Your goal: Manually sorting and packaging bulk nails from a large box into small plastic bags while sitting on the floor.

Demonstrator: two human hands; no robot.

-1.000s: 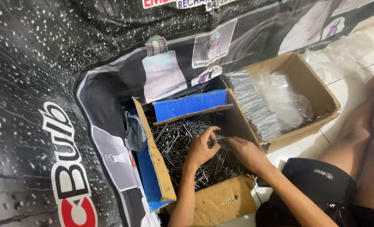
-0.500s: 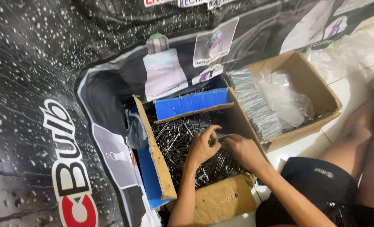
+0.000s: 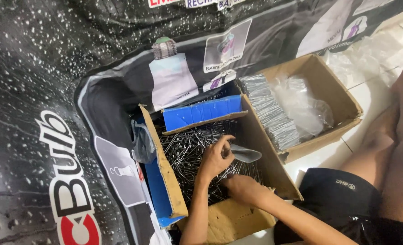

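- The small clear bag (image 3: 246, 153) sat just above the heap of nails (image 3: 188, 147), pinched at one end by the left hand (image 3: 216, 159), whose fingers were closed on it.
- The nails — thin, grey, loose — filled the open cardboard box (image 3: 260, 149) with blue-faced flaps, near the middle of the view.
- The right hand (image 3: 242, 188) lay low in the same box, palm down on the nails near the front wall; whether its fingers gripped any could not be told.
- A second cardboard box (image 3: 335, 97) stood just beside on the right, holding a row of packed bags (image 3: 269, 111) and a loose crumple of clear plastic (image 3: 308, 109).
- Both boxes rested on a black printed banner (image 3: 33, 90) spread over the white tiled floor (image 3: 319, 156).
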